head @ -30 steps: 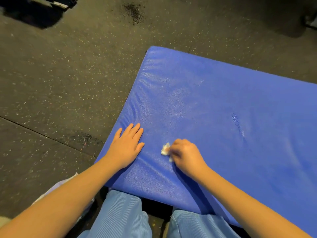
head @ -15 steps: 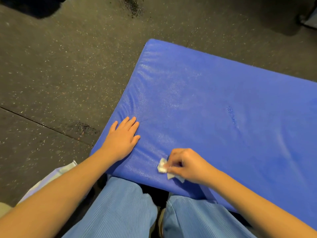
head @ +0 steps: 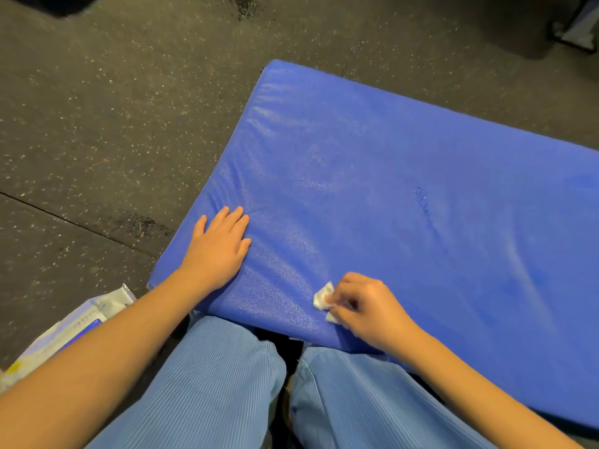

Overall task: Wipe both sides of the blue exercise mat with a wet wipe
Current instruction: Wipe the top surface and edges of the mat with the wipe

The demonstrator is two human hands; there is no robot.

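Observation:
The blue exercise mat (head: pixel 405 189) lies flat on the dark speckled floor and reaches over my knees. My left hand (head: pixel 217 251) rests flat on the mat near its left edge, fingers straight. My right hand (head: pixel 366 306) pinches a small crumpled white wet wipe (head: pixel 324 296) and holds it against the mat close to the near edge. A small scuff shows on the mat's surface to the right of centre. The underside of the mat is hidden.
A pack of wipes (head: pixel 74 328) lies on the floor at the lower left, partly behind my left forearm. My knees in light blue trousers (head: pixel 227 384) sit under the mat's near edge. Dark equipment stands at the far right corner (head: pixel 573 30).
My right hand has drawn the wipe toward me along the mat, from beside my left hand to the near edge. My left hand stays pressed in place.

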